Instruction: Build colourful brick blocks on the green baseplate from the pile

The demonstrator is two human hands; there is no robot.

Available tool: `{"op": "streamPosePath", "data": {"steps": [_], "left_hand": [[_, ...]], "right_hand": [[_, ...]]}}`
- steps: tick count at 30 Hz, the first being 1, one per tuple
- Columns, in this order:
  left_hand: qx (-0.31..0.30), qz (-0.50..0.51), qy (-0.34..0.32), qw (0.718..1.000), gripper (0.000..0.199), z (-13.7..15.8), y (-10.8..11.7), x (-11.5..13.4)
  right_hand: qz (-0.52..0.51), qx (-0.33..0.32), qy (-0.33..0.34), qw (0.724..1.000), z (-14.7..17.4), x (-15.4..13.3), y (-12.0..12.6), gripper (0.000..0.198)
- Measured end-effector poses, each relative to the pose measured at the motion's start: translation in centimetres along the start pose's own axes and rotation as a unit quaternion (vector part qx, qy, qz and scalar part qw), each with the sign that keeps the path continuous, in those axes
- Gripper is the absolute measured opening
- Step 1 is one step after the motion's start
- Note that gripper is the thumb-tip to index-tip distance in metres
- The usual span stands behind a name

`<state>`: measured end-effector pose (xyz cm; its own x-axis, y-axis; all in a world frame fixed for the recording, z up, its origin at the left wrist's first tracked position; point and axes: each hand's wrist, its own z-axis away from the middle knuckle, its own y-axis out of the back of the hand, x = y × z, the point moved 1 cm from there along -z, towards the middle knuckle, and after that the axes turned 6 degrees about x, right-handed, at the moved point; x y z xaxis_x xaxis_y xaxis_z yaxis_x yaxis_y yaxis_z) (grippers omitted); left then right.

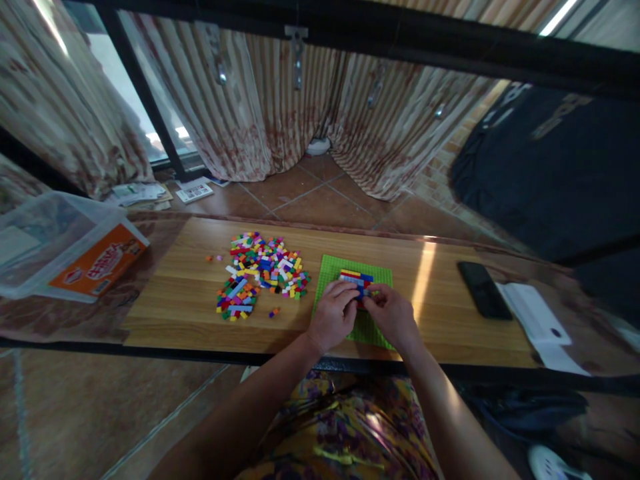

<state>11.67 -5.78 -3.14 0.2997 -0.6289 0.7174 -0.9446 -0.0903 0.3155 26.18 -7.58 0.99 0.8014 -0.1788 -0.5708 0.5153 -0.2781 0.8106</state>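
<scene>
Bare to the elbow region, the left forearm (287, 377) slants up from the lower edge and the right forearm (443, 400) from the lower right. Just right of the frame's centre, the left hand (333, 315) and right hand (393, 315) face each other, backs up, fingers bent inward, fingertips close together.

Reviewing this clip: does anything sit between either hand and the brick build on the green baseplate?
Nothing visible does. The left hand and right hand are both at the brick build; the loose bricks lie off to the left, outside the green baseplate.
</scene>
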Motion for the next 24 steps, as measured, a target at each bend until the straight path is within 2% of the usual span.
{"op": "streamPosePath", "data": {"steps": [7,11,15,20,24], "left_hand": [[-0.003,-0.002,-0.004,1.0,0.019,-0.1,0.0,0.1],[-0.009,0.0,0.006,1.0,0.018,-0.1,0.0,0.0],[-0.013,-0.004,0.005,1.0,0.018,0.0,0.0,0.0],[-0.014,-0.007,-0.002,1.0,0.017,0.0,0.0,0.0],[-0.01,-0.002,-0.001,1.0,0.017,0.0,0.0,0.0]], "right_hand": [[-0.008,-0.019,0.021,1.0,0.1,0.0,0.3,0.035],[-0.051,-0.039,0.042,0.997,0.2,0.8,0.4,0.04],[-0.081,-0.045,0.036,0.995,0.4,1.4,0.4,0.04],[-0.068,-0.05,0.038,0.996,0.1,1.0,0.8,0.036],[-0.029,-0.062,0.071,0.995,-0.5,0.4,1.1,0.03]]}}
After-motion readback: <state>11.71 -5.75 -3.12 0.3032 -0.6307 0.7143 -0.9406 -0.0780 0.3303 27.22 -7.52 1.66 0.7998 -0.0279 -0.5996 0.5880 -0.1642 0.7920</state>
